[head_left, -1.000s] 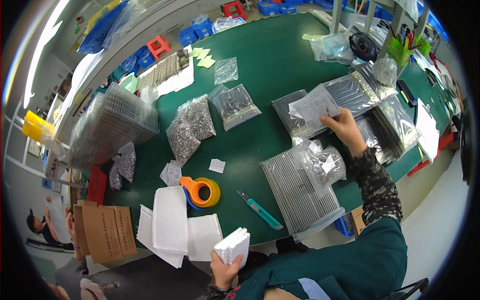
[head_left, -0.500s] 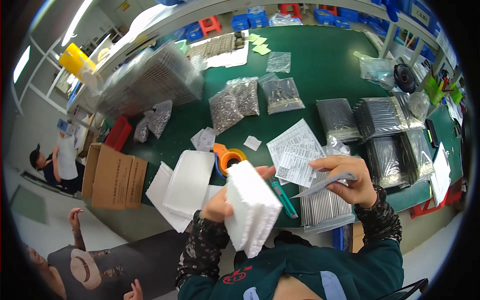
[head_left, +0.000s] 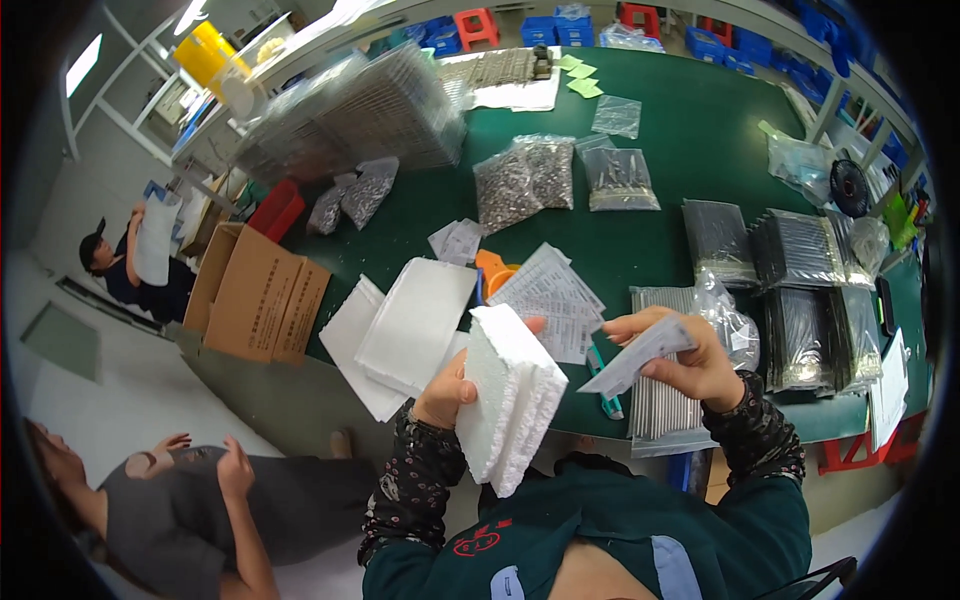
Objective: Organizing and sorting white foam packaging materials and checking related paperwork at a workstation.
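My left hand [head_left: 440, 395] is closed round a stack of thick white foam pieces [head_left: 515, 395], tilted upright above the table's near edge. In my right hand [head_left: 705, 365] a printed paper slip [head_left: 642, 358] is pinched between thumb and fingers, just right of the foam. Overlapping printed sheets [head_left: 550, 300] lie beyond the foam and partly cover an orange tape roll [head_left: 492, 268]. Under the slip, a teal utility knife [head_left: 608, 400] is partly hidden. Flat white foam sheets [head_left: 415, 315] rest left of my left hand.
Bagged grey rods [head_left: 665, 410] lie near my right wrist, with black bagged bundles [head_left: 800, 340] farther right. Bags of small metal parts [head_left: 525, 185] sit mid-table on the green surface. An open cardboard box [head_left: 255, 290] stands left. Two people are on the left, one close [head_left: 200, 510].
The view has shifted. My right hand has drawn the slip away from the printed sheets, which now lie farther left, over part of the tape roll. The nearby person's hands have moved.
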{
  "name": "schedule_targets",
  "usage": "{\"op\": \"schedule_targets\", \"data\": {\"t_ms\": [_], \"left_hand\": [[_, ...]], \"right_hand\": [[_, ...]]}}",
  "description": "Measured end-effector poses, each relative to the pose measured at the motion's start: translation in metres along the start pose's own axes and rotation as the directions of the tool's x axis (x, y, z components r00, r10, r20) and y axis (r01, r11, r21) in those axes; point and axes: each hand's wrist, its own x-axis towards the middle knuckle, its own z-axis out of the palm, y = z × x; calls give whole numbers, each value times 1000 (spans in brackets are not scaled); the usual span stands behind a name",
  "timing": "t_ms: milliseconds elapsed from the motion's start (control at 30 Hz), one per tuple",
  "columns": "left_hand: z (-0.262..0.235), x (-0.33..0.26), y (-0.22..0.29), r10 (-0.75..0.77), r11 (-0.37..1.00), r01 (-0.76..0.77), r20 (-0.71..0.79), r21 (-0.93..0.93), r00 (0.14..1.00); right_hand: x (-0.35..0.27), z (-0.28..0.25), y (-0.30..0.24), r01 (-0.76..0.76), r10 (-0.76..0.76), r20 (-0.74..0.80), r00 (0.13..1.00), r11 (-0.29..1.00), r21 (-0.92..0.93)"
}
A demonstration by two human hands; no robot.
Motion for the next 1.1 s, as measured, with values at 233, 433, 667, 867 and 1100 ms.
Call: {"op": "schedule_targets", "data": {"t_ms": [233,433,667,867,1100], "left_hand": [[-33,-71,8,178,982,-186,-176,-27,968],[-70,-184,-11,500,841,-540,-450,45,740],[-97,-314,-31,635,711,-682,-575,173,517],[-130,-395,-39,660,588,-725,-731,359,173],[-153,-450,-21,650,563,-718,-756,410,79]], "right_hand": [[-6,34,20,-258,308,-61,949,877,405],[1,78,36,-356,396,13,918,810,465],[37,153,46,-368,416,34,909,760,536],[81,231,42,-394,397,120,910,738,548],[118,294,44,-384,388,112,915,752,535]]}}
